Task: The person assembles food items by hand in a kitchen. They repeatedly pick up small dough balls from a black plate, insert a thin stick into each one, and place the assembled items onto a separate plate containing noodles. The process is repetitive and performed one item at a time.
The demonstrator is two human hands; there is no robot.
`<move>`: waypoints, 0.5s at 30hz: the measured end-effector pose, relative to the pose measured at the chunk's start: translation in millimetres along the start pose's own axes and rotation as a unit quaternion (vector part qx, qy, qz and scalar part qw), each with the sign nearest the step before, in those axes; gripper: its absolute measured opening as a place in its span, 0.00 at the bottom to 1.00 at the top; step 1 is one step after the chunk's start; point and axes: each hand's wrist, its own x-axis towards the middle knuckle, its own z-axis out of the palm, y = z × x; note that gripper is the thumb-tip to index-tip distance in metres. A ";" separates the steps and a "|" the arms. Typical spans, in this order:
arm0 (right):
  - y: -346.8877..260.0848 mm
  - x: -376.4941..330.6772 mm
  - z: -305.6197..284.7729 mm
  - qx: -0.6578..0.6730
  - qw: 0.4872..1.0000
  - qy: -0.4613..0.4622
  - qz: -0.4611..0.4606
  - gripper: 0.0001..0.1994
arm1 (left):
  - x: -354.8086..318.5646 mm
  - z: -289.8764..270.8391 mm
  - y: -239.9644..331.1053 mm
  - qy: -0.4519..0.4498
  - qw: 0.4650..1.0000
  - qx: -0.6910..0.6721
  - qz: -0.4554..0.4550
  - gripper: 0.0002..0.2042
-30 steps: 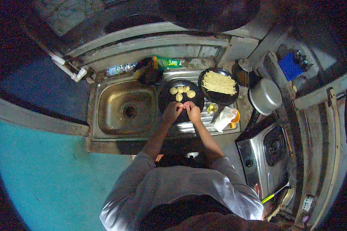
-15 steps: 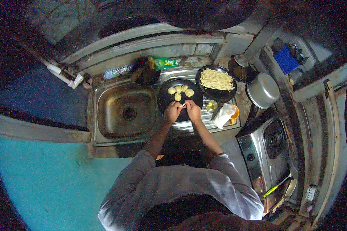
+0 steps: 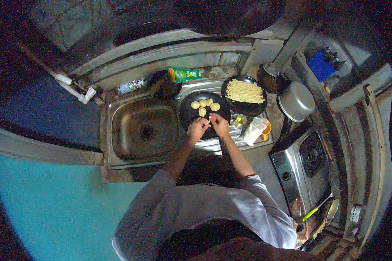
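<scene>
My left hand (image 3: 197, 129) and my right hand (image 3: 220, 125) meet over the near part of a round black plate (image 3: 186, 114). Their fingers are closed on a small, pale strip of dough (image 3: 210, 119), one end poking up between the fingertips. Much of the strip is hidden by the fingers. Just beyond my hands, several small, rounded pieces of dough (image 3: 202, 112) lie on the same plate. To the right, a second black plate (image 3: 248, 109) bears a row of long, thin dough strips (image 3: 245, 92) side by side.
Left of the plates is a steel sink basin (image 3: 130, 135). Near my right hand stand a small glass (image 3: 240, 120), a clear bag of white powder (image 3: 254, 131) and an orange cup (image 3: 267, 129). Further right are a metal pot (image 3: 296, 102) and a stove (image 3: 298, 174). A green packet (image 3: 186, 74) lies behind.
The dough strip between my fingertips has tilted from nearly level to more upright. My hands stay over the same plate, and the whole view has shifted slightly.
</scene>
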 end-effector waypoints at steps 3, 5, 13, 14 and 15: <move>-6.9 -2.6 -6.4 0.015 0.998 -0.051 0.026 0.10 | -1.3 -3.0 1.4 0.014 0.999 0.039 -0.013 0.11; -7.5 -2.1 -6.4 0.010 0.999 -0.036 -0.005 0.10 | -0.5 -0.9 4.8 0.059 0.997 0.040 0.014 0.12; 5.2 -1.3 -2.9 0.019 0.997 -0.023 -0.074 0.11 | 0.7 1.4 -2.8 0.072 0.990 0.077 0.092 0.09; 3.0 -2.9 -4.4 0.012 0.996 -0.029 -0.084 0.10 | -0.6 3.4 -4.5 0.081 0.990 0.076 0.089 0.09; 0.6 -3.1 -5.5 0.005 0.995 -0.036 -0.094 0.10 | -1.4 5.1 -6.3 0.090 0.989 0.074 0.086 0.09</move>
